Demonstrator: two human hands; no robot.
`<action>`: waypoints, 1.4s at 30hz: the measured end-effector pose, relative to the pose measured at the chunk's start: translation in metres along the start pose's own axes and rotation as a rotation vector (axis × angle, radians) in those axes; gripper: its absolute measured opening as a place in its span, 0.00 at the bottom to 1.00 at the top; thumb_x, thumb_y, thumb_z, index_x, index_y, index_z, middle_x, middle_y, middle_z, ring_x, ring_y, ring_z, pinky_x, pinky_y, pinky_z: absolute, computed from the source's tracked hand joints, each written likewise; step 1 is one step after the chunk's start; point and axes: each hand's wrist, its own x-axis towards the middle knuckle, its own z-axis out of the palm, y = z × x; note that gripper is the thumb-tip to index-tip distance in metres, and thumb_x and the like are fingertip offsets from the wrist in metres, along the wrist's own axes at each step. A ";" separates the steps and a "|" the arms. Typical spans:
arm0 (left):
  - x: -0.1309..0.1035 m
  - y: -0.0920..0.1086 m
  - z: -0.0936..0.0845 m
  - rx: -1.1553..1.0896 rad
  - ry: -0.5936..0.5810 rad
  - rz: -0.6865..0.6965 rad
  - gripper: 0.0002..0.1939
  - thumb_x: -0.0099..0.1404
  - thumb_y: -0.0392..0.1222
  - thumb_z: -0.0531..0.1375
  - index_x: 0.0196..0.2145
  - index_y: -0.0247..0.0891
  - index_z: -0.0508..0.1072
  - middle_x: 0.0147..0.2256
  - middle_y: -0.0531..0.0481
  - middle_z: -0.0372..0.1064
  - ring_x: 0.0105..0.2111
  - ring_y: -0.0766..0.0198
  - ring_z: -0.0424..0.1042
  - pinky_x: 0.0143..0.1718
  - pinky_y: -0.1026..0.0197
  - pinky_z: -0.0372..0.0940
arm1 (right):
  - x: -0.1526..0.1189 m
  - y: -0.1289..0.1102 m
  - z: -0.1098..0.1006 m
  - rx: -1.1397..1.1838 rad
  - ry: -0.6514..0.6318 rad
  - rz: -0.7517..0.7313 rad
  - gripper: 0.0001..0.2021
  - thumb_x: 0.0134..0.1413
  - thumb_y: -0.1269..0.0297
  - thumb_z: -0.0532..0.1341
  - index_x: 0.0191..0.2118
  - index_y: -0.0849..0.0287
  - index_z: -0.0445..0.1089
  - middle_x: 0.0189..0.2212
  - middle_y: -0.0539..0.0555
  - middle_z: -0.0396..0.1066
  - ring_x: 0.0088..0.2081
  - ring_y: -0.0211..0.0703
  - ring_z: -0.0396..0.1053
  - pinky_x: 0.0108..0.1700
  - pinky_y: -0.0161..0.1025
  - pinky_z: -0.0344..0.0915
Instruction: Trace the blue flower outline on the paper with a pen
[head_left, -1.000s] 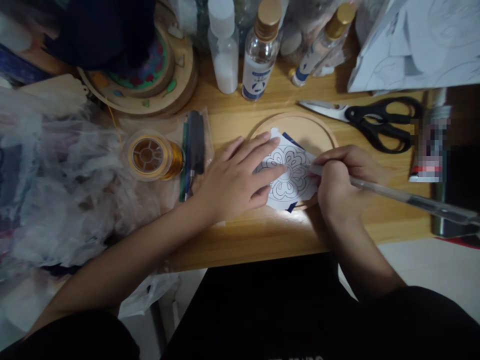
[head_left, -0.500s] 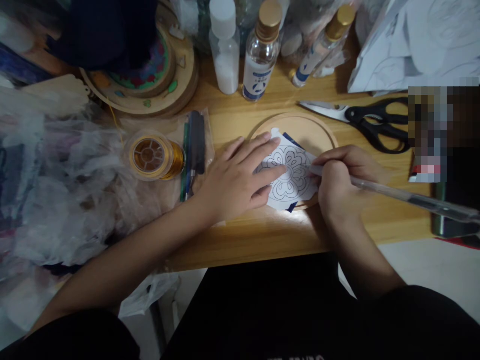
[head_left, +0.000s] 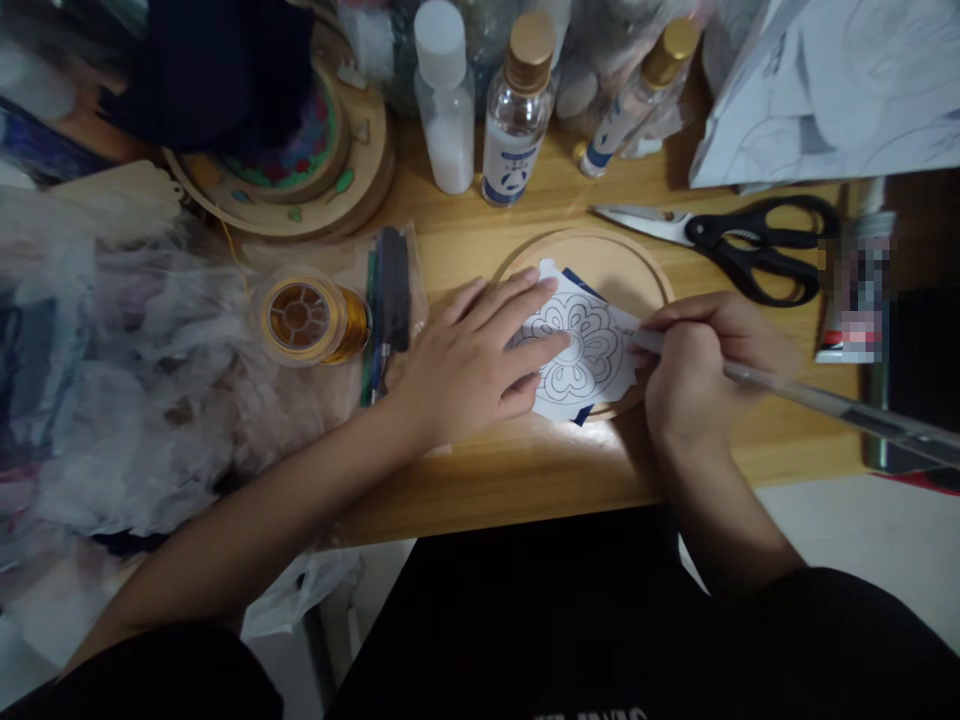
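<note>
A white paper (head_left: 592,365) printed with a flower pattern in black outline lies on a round wooden disc (head_left: 637,265). Dark blue pieces (head_left: 583,284) stick out from beneath the paper. My left hand (head_left: 487,350) rests flat on the paper's left part, fingers spread, the index fingertip near the flower's centre. In my right hand (head_left: 694,365) is a slim clear-barrelled pen (head_left: 840,400), its tip at the paper's right edge and its long barrel reaching out to the right. Whether the tip touches the paper I cannot tell.
Black-handled scissors (head_left: 739,240) lie behind the disc, with a tube (head_left: 859,290) to their right. Bottles (head_left: 517,130) stand at the back. On the left are a spool of golden thread (head_left: 311,320), pens (head_left: 386,300), crumpled plastic bags (head_left: 165,370) and stacked wooden rings (head_left: 360,190).
My right hand and the pen have shifted slightly right, from the flower's petals to the paper's edge. My left hand stays in place on the paper.
</note>
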 end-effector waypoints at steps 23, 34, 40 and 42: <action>0.000 0.000 -0.002 -0.007 -0.066 -0.033 0.18 0.70 0.38 0.61 0.57 0.43 0.75 0.67 0.38 0.62 0.69 0.46 0.60 0.67 0.40 0.57 | 0.020 -0.038 -0.025 0.218 0.356 -0.170 0.19 0.59 0.66 0.51 0.23 0.60 0.74 0.14 0.52 0.62 0.17 0.38 0.62 0.19 0.38 0.50; 0.000 -0.001 -0.002 0.019 -0.038 -0.013 0.18 0.70 0.39 0.61 0.56 0.44 0.75 0.66 0.39 0.64 0.68 0.46 0.62 0.66 0.40 0.59 | 0.013 -0.042 -0.018 0.135 0.383 -0.115 0.16 0.61 0.60 0.50 0.25 0.54 0.69 0.18 0.50 0.60 0.18 0.40 0.63 0.19 0.42 0.50; -0.001 -0.002 -0.002 0.008 -0.048 -0.016 0.18 0.70 0.39 0.61 0.57 0.44 0.74 0.66 0.39 0.64 0.68 0.46 0.61 0.67 0.40 0.58 | 0.012 -0.039 -0.018 0.141 0.356 -0.089 0.18 0.61 0.61 0.50 0.24 0.55 0.71 0.17 0.51 0.61 0.20 0.42 0.66 0.20 0.41 0.52; -0.001 -0.002 -0.001 0.009 -0.039 -0.014 0.18 0.70 0.39 0.61 0.57 0.44 0.75 0.66 0.39 0.64 0.68 0.47 0.62 0.67 0.40 0.58 | 0.013 -0.035 -0.017 0.160 0.338 -0.109 0.18 0.59 0.59 0.52 0.23 0.57 0.72 0.16 0.51 0.61 0.18 0.42 0.65 0.18 0.41 0.51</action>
